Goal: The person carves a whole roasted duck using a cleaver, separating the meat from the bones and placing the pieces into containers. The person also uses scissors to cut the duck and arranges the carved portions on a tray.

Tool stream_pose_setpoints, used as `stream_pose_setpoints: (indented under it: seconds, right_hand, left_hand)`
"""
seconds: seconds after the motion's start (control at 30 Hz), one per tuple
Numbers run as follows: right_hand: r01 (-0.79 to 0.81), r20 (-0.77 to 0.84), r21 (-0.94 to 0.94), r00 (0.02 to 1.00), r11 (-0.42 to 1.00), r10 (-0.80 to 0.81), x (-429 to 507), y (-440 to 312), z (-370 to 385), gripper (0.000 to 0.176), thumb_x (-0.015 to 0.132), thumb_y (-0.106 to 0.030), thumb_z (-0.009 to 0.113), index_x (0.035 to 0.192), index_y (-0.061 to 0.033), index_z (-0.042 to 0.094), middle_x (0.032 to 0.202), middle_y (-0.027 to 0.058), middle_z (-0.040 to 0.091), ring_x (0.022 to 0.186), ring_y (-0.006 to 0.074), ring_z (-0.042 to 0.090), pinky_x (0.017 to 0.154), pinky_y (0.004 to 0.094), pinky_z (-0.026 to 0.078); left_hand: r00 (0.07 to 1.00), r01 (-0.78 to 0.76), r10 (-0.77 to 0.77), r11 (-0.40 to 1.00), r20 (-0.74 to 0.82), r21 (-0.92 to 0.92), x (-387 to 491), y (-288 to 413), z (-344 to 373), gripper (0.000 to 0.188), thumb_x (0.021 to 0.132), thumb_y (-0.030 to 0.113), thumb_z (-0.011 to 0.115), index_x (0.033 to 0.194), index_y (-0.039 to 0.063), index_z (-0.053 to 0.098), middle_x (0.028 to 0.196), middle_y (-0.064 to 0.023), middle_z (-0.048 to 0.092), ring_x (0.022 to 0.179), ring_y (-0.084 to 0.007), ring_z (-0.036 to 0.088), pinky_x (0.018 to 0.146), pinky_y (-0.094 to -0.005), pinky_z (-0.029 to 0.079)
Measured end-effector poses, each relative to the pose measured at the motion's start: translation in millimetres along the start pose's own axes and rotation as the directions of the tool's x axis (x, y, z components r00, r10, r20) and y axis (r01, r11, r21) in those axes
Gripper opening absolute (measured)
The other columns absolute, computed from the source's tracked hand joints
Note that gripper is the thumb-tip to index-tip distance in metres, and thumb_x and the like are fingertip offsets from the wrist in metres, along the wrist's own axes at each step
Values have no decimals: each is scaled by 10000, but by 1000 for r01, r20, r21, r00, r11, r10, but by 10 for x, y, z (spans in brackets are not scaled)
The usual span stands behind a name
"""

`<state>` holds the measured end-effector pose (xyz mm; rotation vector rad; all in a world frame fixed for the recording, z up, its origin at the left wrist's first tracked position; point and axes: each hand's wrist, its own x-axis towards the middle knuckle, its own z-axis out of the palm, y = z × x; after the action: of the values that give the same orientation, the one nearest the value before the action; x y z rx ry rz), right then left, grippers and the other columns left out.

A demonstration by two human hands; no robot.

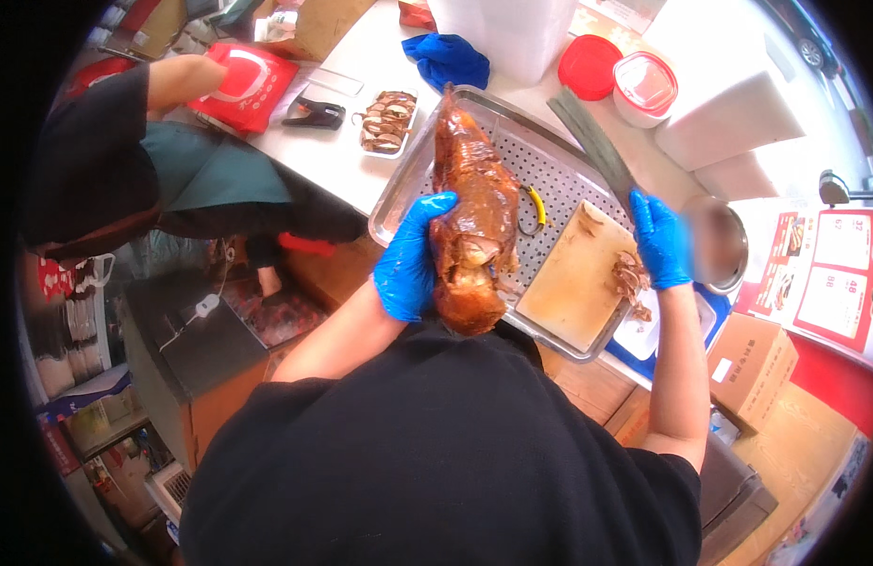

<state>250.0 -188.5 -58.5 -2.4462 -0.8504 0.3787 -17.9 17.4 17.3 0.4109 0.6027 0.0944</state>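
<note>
In my left hand [412, 258], gloved in blue, is a glossy brown roast duck [477, 166], partly cut at the end nearest me. It is held up over the left part of a perforated steel tray [543, 163]. My right hand [659, 237], also gloved, grips a long-bladed knife [592, 138] whose blade points up and away; its handle is hidden in the fist. Below the knife, a pale cutting board [567, 283] lies in the tray with sliced meat [629, 276] along its right side. Yellow-handled scissors or pliers [535, 209] show partly behind the duck.
A white container of sliced meat [387, 124], a black stapler [313, 113] and a blue cloth or glove [447, 62] lie beyond the tray. Red-lidded tubs [645, 88] and a steel bowl [723, 244] stand to the right. Another person's arm [185, 81] reaches in at left.
</note>
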Motion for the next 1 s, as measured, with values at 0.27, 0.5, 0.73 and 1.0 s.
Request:
stream_pose_setpoints:
  seconds: [0.27, 0.5, 0.73, 1.0]
  right_hand:
    - [52, 16, 42, 999, 998, -52, -86, -415, -220, 401, 798, -315, 770, 1061, -26, 683, 708, 114, 642, 656, 191, 645, 638, 325, 503]
    - [-134, 161, -157, 974, 978, 160, 53, 98, 353, 499, 727, -418, 729, 1133, -132, 685, 1013, 194, 696, 941, 354, 669, 816, 446, 525]
    - [-270, 248, -187, 917, 944, 312, 224, 124, 586, 445, 745, -398, 701, 1086, -113, 696, 965, 192, 704, 901, 355, 682, 801, 440, 532]
    - [-340, 213, -63, 914, 938, 346, 143, 52, 533, 371, 776, -356, 681, 1015, -73, 701, 937, 205, 704, 895, 368, 681, 794, 437, 538]
  left_hand:
    - [1000, -23, 24, 997, -9, 77, -44, -92, 239, 563, 921, 478, 517, 1293, 56, 541, 1174, -123, 650, 1042, -241, 654, 862, -399, 564]
    - [991, 5, 6, 997, -132, 81, 16, -70, 45, 580, 908, 478, 507, 1298, 50, 534, 1146, -130, 658, 1017, -265, 660, 847, -427, 568]
    - [992, 7, -3, 999, -130, 34, -70, -58, -68, 664, 868, 399, 632, 1400, 60, 423, 1288, -142, 583, 1144, -284, 595, 981, -430, 498]
    - [995, -1, 7, 998, -104, 59, -79, -1, -141, 603, 886, 410, 586, 1357, 54, 459, 1231, -138, 611, 1077, -273, 627, 903, -423, 535]
